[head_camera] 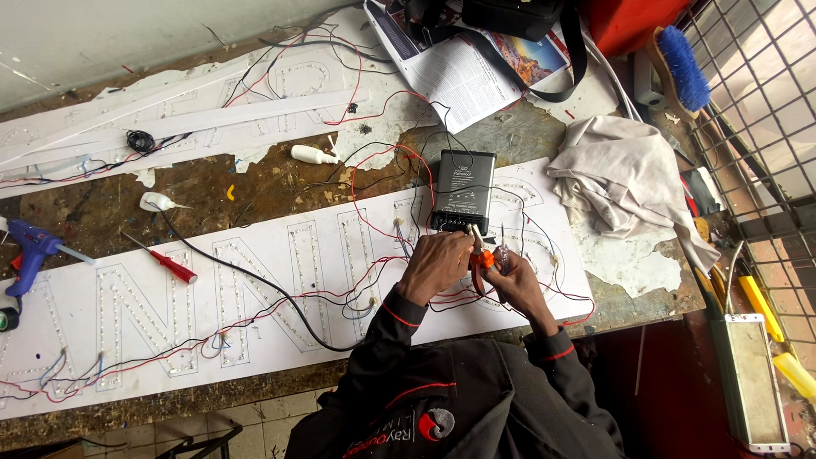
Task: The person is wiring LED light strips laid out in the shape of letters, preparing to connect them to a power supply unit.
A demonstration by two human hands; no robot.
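Note:
My left hand (pixel 438 263) pinches thin wire ends just below a black power supply box (pixel 463 191). My right hand (pixel 518 280) is closed on small orange-handled pliers (pixel 483 257), whose tips point up towards the box beside the left fingers. Both hands rest over a long white sign panel (pixel 255 289) with letter outlines filled with small lights. Red and black wires (pixel 280 302) run across the panel and gather under my hands. Which wire the pliers touch is hidden by my fingers.
A red screwdriver (pixel 166 263) and a blue glue gun (pixel 30 251) lie at the left. Two white tubes (pixel 310 155) sit behind the panel. A crumpled cloth (pixel 625 183), blue brush (pixel 684 68), newspaper (pixel 459 76) and metal grid (pixel 756 102) are at the right.

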